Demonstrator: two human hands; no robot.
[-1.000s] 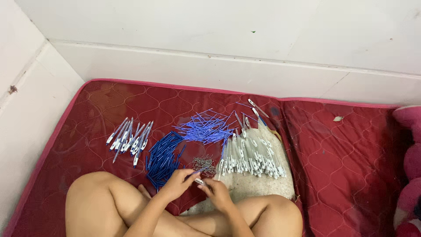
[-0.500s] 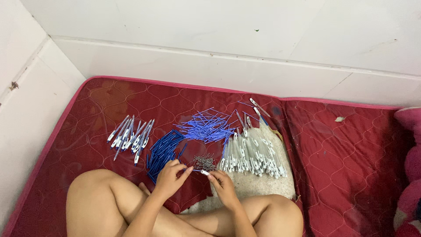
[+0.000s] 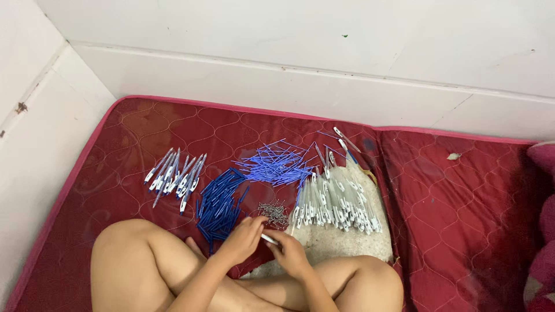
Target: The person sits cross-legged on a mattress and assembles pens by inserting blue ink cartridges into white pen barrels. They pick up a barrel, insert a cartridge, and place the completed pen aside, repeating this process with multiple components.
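Both hands, left hand [image 3: 243, 236] and right hand [image 3: 291, 254], pinch one white pen barrel [image 3: 270, 238] between them just below the springs [image 3: 274, 212] on the mattress [image 3: 462, 202], seemingly steadying it endwise, blue parts [image 3: 218, 205] and barrels [image 3: 335, 205] flanking the springs.

Concealed and cropped regions, head view.
Both hands [image 3: 269, 245] cover most of a white pen part [image 3: 269, 238]; the small metal pieces [image 3: 273, 212] are too tiny to identify; bottom edge crops the knees.

Springs [image 3: 274, 212] between barrels [image 3: 218, 205] (left), casings [image 3: 335, 202]
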